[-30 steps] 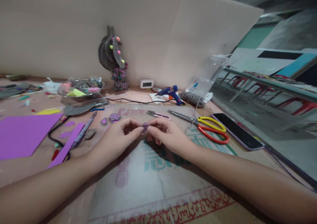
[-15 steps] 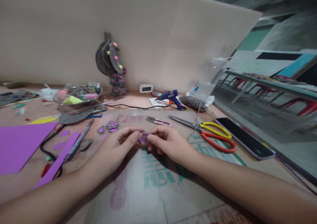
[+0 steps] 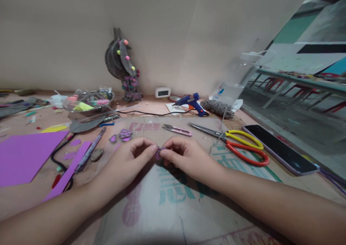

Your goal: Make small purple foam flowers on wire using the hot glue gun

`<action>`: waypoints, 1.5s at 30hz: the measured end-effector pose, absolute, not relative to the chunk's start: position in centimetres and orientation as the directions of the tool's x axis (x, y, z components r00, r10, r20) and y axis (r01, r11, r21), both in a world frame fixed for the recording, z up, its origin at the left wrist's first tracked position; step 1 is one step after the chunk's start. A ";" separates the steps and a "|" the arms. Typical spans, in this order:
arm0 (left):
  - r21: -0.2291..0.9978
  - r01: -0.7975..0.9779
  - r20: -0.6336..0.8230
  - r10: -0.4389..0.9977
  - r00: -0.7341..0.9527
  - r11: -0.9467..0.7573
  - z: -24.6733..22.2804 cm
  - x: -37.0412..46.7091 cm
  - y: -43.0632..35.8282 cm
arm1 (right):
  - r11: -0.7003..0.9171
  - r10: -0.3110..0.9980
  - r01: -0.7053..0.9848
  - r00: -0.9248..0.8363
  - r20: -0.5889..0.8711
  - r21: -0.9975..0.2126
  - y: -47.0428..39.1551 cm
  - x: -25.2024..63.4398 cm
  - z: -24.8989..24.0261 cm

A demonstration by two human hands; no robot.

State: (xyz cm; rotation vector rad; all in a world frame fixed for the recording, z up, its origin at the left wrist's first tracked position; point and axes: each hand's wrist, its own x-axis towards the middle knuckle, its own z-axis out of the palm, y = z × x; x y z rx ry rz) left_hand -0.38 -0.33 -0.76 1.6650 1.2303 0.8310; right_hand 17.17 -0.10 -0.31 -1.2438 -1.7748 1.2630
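Between the fingertips of both hands is a small purple petal piece with a grey edge (image 3: 158, 153), partly covered by the fingers. My left hand (image 3: 139, 154) pinches it from the left, thumb against forefinger. From the other side my right hand (image 3: 182, 154) pinches the same piece. Just beyond the left hand lie a grey-edged purple flower (image 3: 125, 134) and a loose petal (image 3: 112, 138). Pink-handled thread snips (image 3: 178, 130) lie beyond the fingers, and scissors with yellow and red handles (image 3: 238, 144) rest right of the right hand.
A blue glue gun (image 3: 193, 103) stands behind the snips beside grey yarn (image 3: 217, 108). At right lies a phone (image 3: 281, 149). Purple sheet (image 3: 27, 158), a pen (image 3: 90, 151) and a pebble (image 3: 97, 154) are at left. A bowl of scraps (image 3: 90, 108) and a small clock (image 3: 162, 92) stand behind.
The view has turned slightly left, so the table things appear shifted right. Both hands still pinch the petal piece, which now shows less between the fingers.
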 end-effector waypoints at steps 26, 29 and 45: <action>0.929 0.355 -0.007 0.955 0.298 -0.104 -0.4 -0.3 -0.4 | 0.078 0.939 0.260 -0.345 -0.017 -0.963 0.1 17.1 -0.1; 0.932 0.347 -0.005 0.951 0.310 -0.108 -0.6 -0.4 -0.3 | 0.065 0.940 0.252 -0.341 -0.025 -0.966 0.1 17.1 -0.2; 0.913 0.387 0.006 0.953 0.304 -0.129 -0.8 -0.5 -0.4 | 0.122 0.952 0.319 -0.305 0.021 -0.940 0.0 17.1 0.0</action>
